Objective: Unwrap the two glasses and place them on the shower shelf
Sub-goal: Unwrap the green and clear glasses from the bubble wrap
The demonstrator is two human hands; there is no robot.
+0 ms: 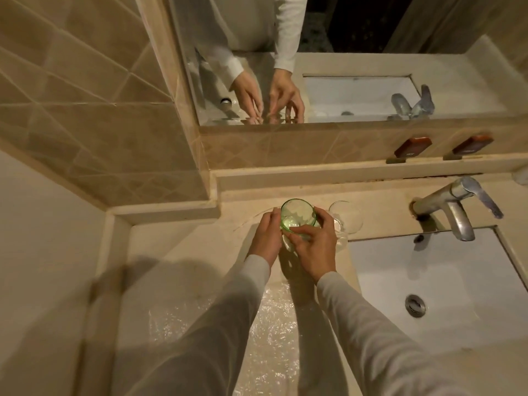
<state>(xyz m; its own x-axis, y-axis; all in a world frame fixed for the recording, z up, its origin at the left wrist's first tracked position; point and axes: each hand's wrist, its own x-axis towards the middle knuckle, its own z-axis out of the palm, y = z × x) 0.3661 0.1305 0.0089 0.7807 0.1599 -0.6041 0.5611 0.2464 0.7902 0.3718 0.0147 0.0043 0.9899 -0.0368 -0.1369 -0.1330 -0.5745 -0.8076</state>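
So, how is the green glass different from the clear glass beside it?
The green glass is tinted green; the clear glass has no colour. Both hands, left and right, hold the green glass; the clear glass stands free, nearer the tap. Both are unwrapped, upright, on the counter.

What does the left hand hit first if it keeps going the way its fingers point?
The left hand points up-frame, toward the back wall, fingers against the green glass. Straight on, past the glass's left side, it would likely meet the raised ledge under the mirror; depth is unclear.
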